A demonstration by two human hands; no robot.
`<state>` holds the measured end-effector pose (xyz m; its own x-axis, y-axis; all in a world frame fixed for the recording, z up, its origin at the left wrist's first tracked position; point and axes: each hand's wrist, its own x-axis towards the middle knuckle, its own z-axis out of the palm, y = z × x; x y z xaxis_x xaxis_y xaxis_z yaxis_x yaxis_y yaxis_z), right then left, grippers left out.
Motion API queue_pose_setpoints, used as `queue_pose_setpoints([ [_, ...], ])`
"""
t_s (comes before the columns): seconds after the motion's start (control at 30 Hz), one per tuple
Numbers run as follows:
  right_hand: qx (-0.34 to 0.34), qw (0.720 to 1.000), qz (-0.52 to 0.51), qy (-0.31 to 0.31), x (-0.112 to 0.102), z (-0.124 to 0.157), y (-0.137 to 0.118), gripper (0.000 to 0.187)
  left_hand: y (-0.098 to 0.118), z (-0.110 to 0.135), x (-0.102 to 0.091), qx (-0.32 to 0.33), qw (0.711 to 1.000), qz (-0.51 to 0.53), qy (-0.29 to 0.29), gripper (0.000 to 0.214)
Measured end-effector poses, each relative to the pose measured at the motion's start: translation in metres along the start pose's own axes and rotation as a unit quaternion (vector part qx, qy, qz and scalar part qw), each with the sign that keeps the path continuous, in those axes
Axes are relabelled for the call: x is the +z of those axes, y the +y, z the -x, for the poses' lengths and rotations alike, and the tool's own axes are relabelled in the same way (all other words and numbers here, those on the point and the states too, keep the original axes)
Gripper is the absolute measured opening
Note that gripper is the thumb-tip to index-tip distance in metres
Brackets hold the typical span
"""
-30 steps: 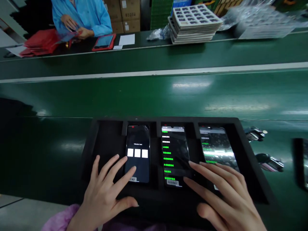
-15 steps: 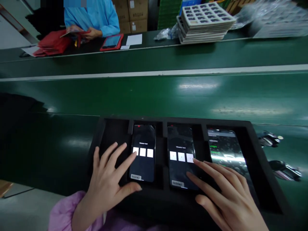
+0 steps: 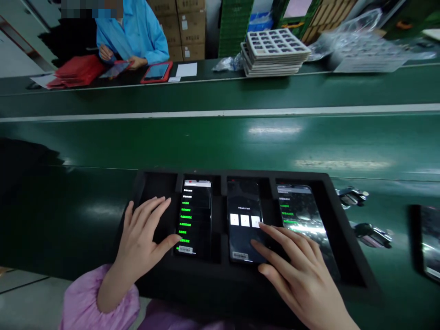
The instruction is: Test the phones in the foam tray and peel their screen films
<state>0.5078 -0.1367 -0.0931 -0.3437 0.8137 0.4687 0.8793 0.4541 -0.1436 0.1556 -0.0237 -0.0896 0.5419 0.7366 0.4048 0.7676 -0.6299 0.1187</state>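
Note:
Three smartphones lie face up in the slots of a black foam tray (image 3: 213, 276). My left hand (image 3: 139, 240) is spread, its thumb at the lower left edge of the left phone (image 3: 196, 215), which shows a list of mostly green lines. Over the middle phone (image 3: 239, 240) my right hand (image 3: 302, 270) reaches with fingers apart, the index fingertip at the rightmost of three white squares below the words "Vibrator test". The right phone (image 3: 299, 208) shows a list under glare and is partly hidden by my right hand. Neither hand grips anything.
Two dark, shiny clip-like objects (image 3: 373, 234) lie right of the tray, and another phone (image 3: 431, 240) sits at the right edge. Across the green table (image 3: 192, 142), a person in blue (image 3: 137, 34) handles a red-cased device near stacked white trays (image 3: 275, 52).
The left phone's screen has switched from "Vibrator test" to a list. My left index finger has drawn back from it. The view has shifted, bringing the phone at the right edge into sight.

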Motion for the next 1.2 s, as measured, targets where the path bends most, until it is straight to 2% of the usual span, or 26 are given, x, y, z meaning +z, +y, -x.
queue_pose_setpoints([
  [0.4, 0.011, 1.000, 0.002, 0.021, 0.002, -0.002, -0.002, 0.030, -0.001, 0.005, 0.003, 0.016, 1.000, -0.004, -0.005, 0.059],
  [0.8, 0.017, 1.000, 0.000, 0.017, 0.003, 0.002, 0.001, 0.026, 0.000, 0.006, 0.003, 0.010, 1.000, 0.011, -0.020, 0.059],
  [0.9, 0.024, 1.000, 0.006, 0.018, 0.005, -0.005, -0.004, 0.029, 0.000, 0.005, 0.002, 0.014, 0.999, 0.011, -0.031, 0.060],
  [1.0, 0.057, 0.998, 0.033, 0.015, 0.006, -0.022, -0.012, 0.042, -0.002, -0.005, -0.003, 0.023, 0.997, 0.013, -0.067, 0.060],
  [1.07, 0.066, 0.997, 0.049, 0.004, 0.003, -0.032, -0.009, 0.053, -0.006, -0.018, -0.007, 0.024, 0.996, 0.006, -0.084, 0.060],
  [1.13, 0.066, 0.995, 0.069, -0.003, -0.003, -0.038, 0.008, 0.056, -0.012, -0.037, -0.007, 0.033, 0.995, -0.002, -0.090, 0.059],
  [1.2, 0.100, 0.989, 0.107, -0.006, -0.010, -0.037, 0.036, 0.054, -0.018, -0.056, -0.001, 0.049, 0.995, -0.003, -0.092, 0.061],
])
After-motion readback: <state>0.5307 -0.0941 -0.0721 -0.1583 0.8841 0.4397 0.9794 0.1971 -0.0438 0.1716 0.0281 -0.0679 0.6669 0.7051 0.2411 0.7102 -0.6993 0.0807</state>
